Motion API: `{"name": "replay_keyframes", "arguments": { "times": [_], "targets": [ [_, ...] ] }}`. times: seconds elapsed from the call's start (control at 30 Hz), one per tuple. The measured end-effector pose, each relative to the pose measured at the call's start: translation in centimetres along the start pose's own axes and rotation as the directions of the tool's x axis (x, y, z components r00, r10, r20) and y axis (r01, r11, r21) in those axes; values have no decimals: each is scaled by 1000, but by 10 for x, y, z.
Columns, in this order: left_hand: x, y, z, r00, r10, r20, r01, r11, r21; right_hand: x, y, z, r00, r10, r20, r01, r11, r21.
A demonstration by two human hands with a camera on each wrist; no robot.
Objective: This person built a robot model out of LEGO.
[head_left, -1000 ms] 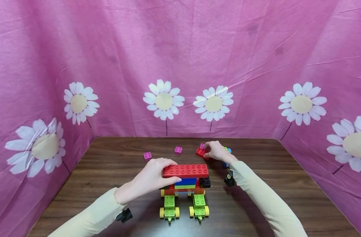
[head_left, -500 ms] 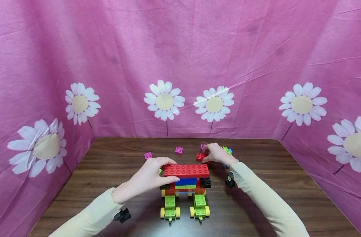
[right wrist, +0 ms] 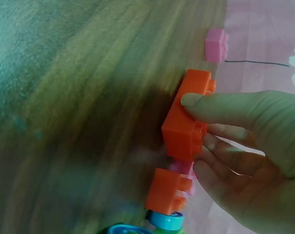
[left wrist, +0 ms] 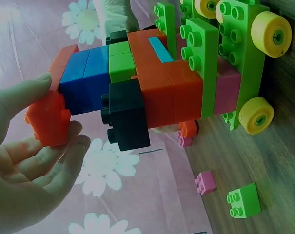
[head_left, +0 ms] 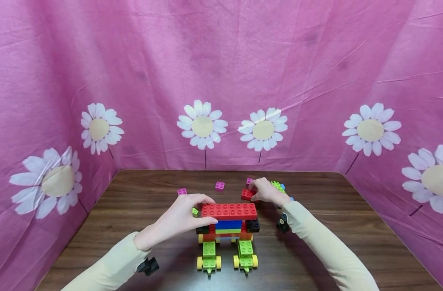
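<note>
A brick-built toy stands mid-table on lime wheeled bases (head_left: 208,252) with yellow wheels. Blue bricks (left wrist: 84,75) and black bricks (head_left: 252,225) form part of its body, and a long red layer (head_left: 229,211) tops it. My left hand (head_left: 181,214) grips the left end of that layer, thumb on the near side, fingers curled behind. Farther back to the right, my right hand (head_left: 268,190) pinches a red brick (right wrist: 186,117) on the table. Its thumb lies along the brick's side; the other fingers are at the studded side, partly hidden.
Pink bricks (head_left: 219,186) lie along the back of the table (head_left: 141,190). A lime brick (left wrist: 245,201) sits behind my left hand. Beside my right hand are another red brick (right wrist: 162,190) and a lime piece with blue wheels (head_left: 278,186). Pink flowered cloth surrounds the table.
The red brick at my right hand has turned straighter and shifted slightly nearer. My left hand has slid a little left along the toy's top, revealing the lime brick behind it.
</note>
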State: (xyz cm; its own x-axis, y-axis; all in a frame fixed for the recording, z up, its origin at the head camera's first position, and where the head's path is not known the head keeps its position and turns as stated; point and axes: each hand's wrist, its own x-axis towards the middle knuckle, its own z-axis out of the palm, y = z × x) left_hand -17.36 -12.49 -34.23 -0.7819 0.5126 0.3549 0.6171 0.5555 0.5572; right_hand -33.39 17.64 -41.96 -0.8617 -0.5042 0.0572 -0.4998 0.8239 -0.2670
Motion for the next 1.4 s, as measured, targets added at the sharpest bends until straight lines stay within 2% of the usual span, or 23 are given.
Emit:
{"name": "replay_keyframes", "arguments": {
  "times": [0.27,0.53,0.67,0.93,1.3,1.4],
  "targets": [
    [-1,-3,-1,1000,-2,-4,2,1000,-1,-8,-3,-19,991,-91,-95,90,996,-10],
    [-4,-7,-5,1000,-13,3,13,999,-36,-19,-19,-46,982,-124,-145,129,991,25],
    [-6,-8,-6,1000,-16,0,16,999,-40,-27,-34,-63,973,-154,-173,159,987,17],
    [-8,-11,-8,1000,-18,-6,18,999,-49,-43,-63,-85,938,-249,-240,250,968,-29],
    [-11,-14,-10,1000,-26,2,26,997,-74,-64,-95,-102,868,-412,-278,396,911,-114],
    [-12,-14,-11,1000,-28,0,28,997,-75,-70,-102,-107,859,-432,-274,415,902,-123]
  ]
}}
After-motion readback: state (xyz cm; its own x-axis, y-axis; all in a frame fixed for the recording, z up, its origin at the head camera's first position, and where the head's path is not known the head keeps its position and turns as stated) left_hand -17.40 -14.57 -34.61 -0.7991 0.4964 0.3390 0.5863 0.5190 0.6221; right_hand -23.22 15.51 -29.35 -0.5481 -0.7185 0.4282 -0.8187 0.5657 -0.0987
